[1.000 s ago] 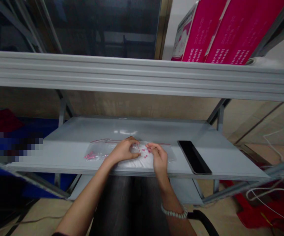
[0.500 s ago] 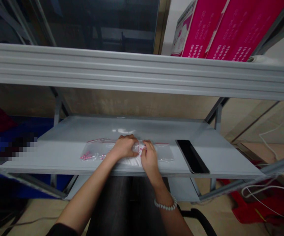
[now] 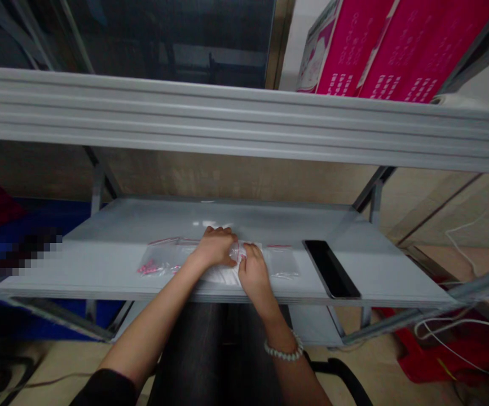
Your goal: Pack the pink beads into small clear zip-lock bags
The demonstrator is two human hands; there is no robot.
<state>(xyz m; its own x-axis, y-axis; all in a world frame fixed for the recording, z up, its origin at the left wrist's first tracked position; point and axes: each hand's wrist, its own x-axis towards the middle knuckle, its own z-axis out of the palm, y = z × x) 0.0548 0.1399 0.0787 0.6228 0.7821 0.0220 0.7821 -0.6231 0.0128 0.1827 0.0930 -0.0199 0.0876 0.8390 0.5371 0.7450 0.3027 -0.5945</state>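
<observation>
My left hand (image 3: 217, 248) is curled over a clear zip bag (image 3: 234, 251) with a red seal line, its thumb and fingers closed on the bag's edge. Close beside it, my right hand (image 3: 255, 273) has its fingertips bunched at the bag's mouth, with specks of pink between the hands. What those fingertips grip is too small to make out. Under both hands lies a white sheet (image 3: 223, 275). To the left, another clear zip bag (image 3: 159, 256) holds several small pink pieces (image 3: 148, 267). A flat clear zip bag (image 3: 283, 261) lies right of my right hand.
A black phone-like slab (image 3: 331, 269) lies on the grey shelf table (image 3: 392, 276) to the right. A metal beam (image 3: 227, 121) crosses above, with pink boxes (image 3: 354, 51) behind it. White cables (image 3: 447, 338) hang at the right.
My right hand has shifted slightly left, closer to my left hand, showing more of the sheet or bag behind it. My left hand stays at the bag.
</observation>
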